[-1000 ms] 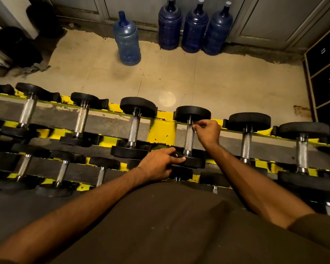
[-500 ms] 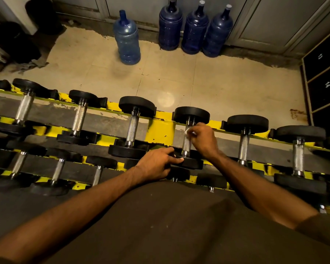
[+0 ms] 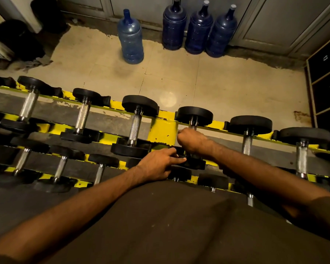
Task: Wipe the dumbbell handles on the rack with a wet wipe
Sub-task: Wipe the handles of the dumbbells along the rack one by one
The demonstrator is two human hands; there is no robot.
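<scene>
Right hand (image 3: pixel 193 140) wraps, mostly hiding, the dumbbell handle (image 3: pixel 192 127); left hand (image 3: pixel 158 164), grip relaxed, touches its plate (image 3: pixel 197 163).

Colours: rack (image 3: pixel 162 128) yellow with chipped paint over grey rails, dumbbell heads (image 3: pixel 140 104) matte black, each dumbbell handle (image 3: pixel 134 128) silver with knurled crosshatch, floor (image 3: pixel 227 82) beige tile with a rust stain, one lighter blue bottle (image 3: pixel 131 40), three dark blue bottles (image 3: pixel 198 29) with pale caps, lockers (image 3: pixel 328 86) black with white numerals
</scene>
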